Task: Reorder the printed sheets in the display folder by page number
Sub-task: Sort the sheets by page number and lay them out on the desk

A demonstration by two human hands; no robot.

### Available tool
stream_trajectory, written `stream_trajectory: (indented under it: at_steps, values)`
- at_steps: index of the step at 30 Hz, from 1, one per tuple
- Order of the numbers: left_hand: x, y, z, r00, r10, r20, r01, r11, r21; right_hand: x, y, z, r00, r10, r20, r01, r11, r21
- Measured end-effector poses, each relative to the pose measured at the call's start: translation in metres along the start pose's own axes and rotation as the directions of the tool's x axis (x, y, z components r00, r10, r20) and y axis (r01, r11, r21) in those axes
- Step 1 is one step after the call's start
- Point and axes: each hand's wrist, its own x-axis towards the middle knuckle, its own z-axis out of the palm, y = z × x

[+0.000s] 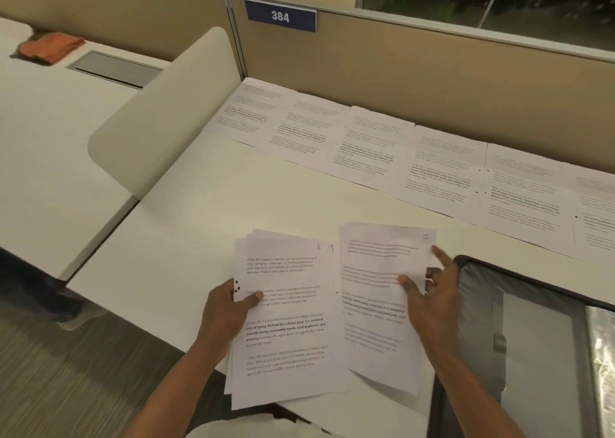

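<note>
Paper stack (289, 337), likely light and floppy: being pinched edgewise by left hand (226, 307); loose sheets (372, 324) being pinched by right hand (432, 294).

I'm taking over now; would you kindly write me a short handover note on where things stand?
Left hand grips the stack, marked 8 on top, by its left edge.
Right hand pinches a loose sheet beside it.
A row of sheets lies along the partition; the folder lies open at right.
Done: some sheets laid out. Left: order the rest, refill the folder.
</note>
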Motion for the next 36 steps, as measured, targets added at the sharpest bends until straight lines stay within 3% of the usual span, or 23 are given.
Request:
stream_trajectory:
  at_steps: [3, 7, 15, 18, 22, 26, 30, 32, 36]
  values:
    - [0.012, 0.005, -0.027, 0.999, 0.018, -0.031, -0.015, 0.997, 0.08, 0.018, -0.021, 0.01, 0.997, 0.07, 0.01, -0.071, 0.997, 0.02]
    - [0.031, 0.004, -0.065, 0.999, 0.006, -0.038, 0.0, 0.986, 0.164, 0.031, -0.065, 0.042, 0.991, 0.06, 0.116, -0.06, 0.998, -0.007]
    - [0.058, -0.014, -0.113, 0.995, -0.094, 0.022, 0.087, 0.971, 0.222, 0.053, -0.171, 0.138, 0.969, 0.049, 0.243, -0.14, 0.917, 0.374]
    - [0.066, -0.016, -0.12, 0.994, -0.087, 0.061, 0.069, 0.967, 0.245, 0.062, -0.2, 0.185, 0.947, 0.063, 0.314, -0.226, 0.827, 0.515]
    - [0.076, -0.023, -0.121, 0.995, -0.057, 0.081, 0.026, 0.94, 0.341, 0.074, -0.217, 0.256, 0.883, 0.097, 0.46, -0.414, 0.624, 0.663]
    - [0.082, -0.029, -0.12, 0.993, -0.056, 0.107, 0.004, 0.9, 0.437, 0.076, -0.225, 0.319, 0.78, 0.043, 0.625, -0.574, 0.447, 0.686]
    - [0.085, -0.032, -0.121, 0.989, -0.074, 0.13, 0.007, 0.89, 0.455, 0.08, -0.221, 0.367, 0.735, -0.004, 0.678, -0.638, 0.335, 0.693]
    - [0.086, -0.033, -0.121, 0.988, -0.074, 0.138, -0.002, 0.875, 0.484, 0.084, -0.215, 0.388, 0.736, 0.033, 0.676, -0.639, 0.36, 0.679]
    - [0.088, -0.028, -0.121, 0.989, -0.094, 0.114, 0.02, 0.852, 0.523, 0.087, -0.195, 0.427, 0.804, 0.256, 0.537, -0.567, 0.602, 0.562]
